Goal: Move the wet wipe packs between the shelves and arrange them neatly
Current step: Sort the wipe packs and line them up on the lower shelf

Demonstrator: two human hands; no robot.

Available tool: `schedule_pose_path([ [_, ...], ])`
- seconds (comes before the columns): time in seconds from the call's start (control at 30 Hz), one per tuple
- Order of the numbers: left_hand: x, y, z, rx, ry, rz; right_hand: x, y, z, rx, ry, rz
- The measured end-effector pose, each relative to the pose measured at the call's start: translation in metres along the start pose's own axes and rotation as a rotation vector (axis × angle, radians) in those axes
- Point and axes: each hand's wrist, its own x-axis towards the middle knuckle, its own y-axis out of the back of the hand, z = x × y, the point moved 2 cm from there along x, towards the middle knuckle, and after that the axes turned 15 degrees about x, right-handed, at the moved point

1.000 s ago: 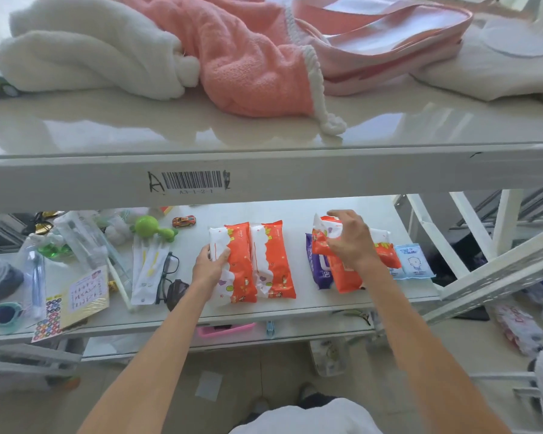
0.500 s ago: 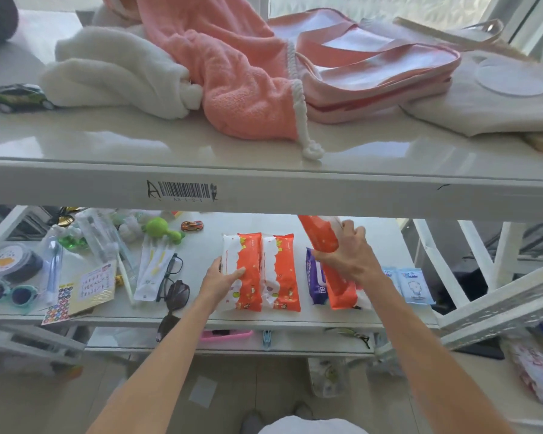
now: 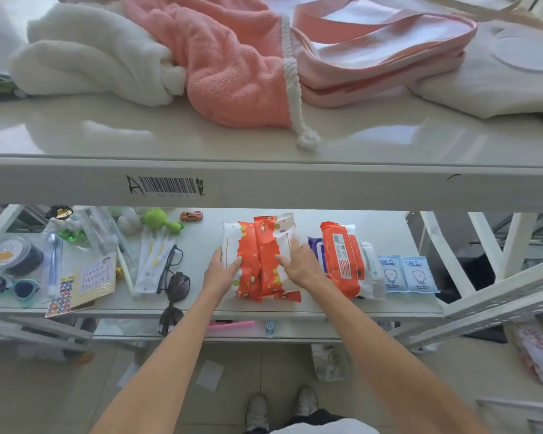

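Three orange-and-white wet wipe packs point(image 3: 257, 261) lie bunched together on the middle shelf point(image 3: 380, 228), the third resting on top of the other two. My left hand point(image 3: 221, 272) grips the left edge of the bunch, thumb on top. On the top pack's right side rests my right hand point(image 3: 300, 264), holding it with fingers spread over the white end. Just to the right lies a bigger orange pack point(image 3: 342, 258), partly over a purple pack point(image 3: 314, 245). Two small blue sachets point(image 3: 405, 274) lie further right.
The upper shelf point(image 3: 295, 189) overhangs, carrying white and pink towels point(image 3: 220, 57) and a pink bag point(image 3: 383, 57). Left of the packs lie glasses point(image 3: 173, 267), sunglasses point(image 3: 177, 288), a sticker card point(image 3: 88, 280), green toys and a toy car point(image 3: 191, 216). White frame struts stand at the right.
My right hand carried the lifted orange pack left and laid it on the two packs under my left hand. The camera moved closer.
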Motion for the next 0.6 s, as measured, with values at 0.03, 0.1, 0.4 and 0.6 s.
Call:
schedule_pose_path([
  [0.03, 0.001, 0.001, 0.002, 0.0, 0.002, -0.002, -0.001, 0.014, 0.004, 0.001, 0.049, 0.078],
  [0.1, 0.002, 0.001, 0.003, 0.012, -0.005, -0.009, -0.001, 0.045, 0.019, -0.055, 0.062, 0.342],
  [0.4, 0.005, 0.01, 0.011, 0.275, 0.028, 0.077, -0.008, 0.069, 0.072, -0.106, -0.354, 0.294],
  [0.6, -0.021, 0.006, 0.062, -0.025, -0.105, 0.164, -0.022, 0.073, 0.045, 0.129, -0.181, 0.401],
])
